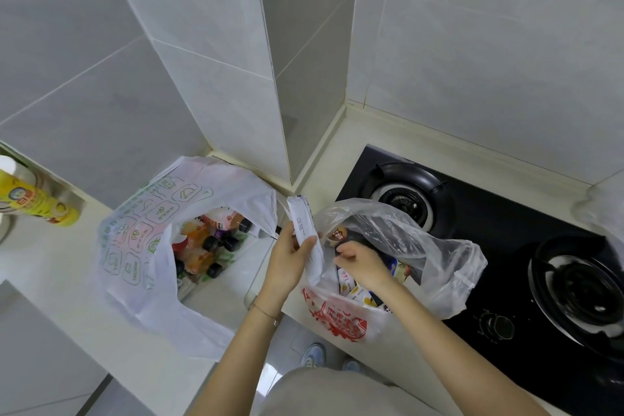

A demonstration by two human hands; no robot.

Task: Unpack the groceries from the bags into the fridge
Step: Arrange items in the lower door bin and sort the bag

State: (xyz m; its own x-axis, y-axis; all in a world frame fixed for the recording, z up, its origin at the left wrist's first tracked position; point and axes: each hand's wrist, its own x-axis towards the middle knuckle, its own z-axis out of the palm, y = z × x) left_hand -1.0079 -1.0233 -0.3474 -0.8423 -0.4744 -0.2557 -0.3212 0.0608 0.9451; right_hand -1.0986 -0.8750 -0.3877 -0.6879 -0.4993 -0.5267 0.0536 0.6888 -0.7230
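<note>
Two plastic grocery bags stand on the counter. The white bag with green print on the left holds several dark-capped drink bottles. The clear bag with red print stands beside the stove and holds small cartons and packets. My left hand is shut on a long white packet, held upright above the gap between the bags. My right hand reaches into the clear bag with its fingers curled; what it touches is hidden.
A black two-burner gas hob lies right of the clear bag. A yellow bottle stands at the far left of the counter. Tiled walls and a protruding corner column rise behind the bags. My shoes on the floor show below.
</note>
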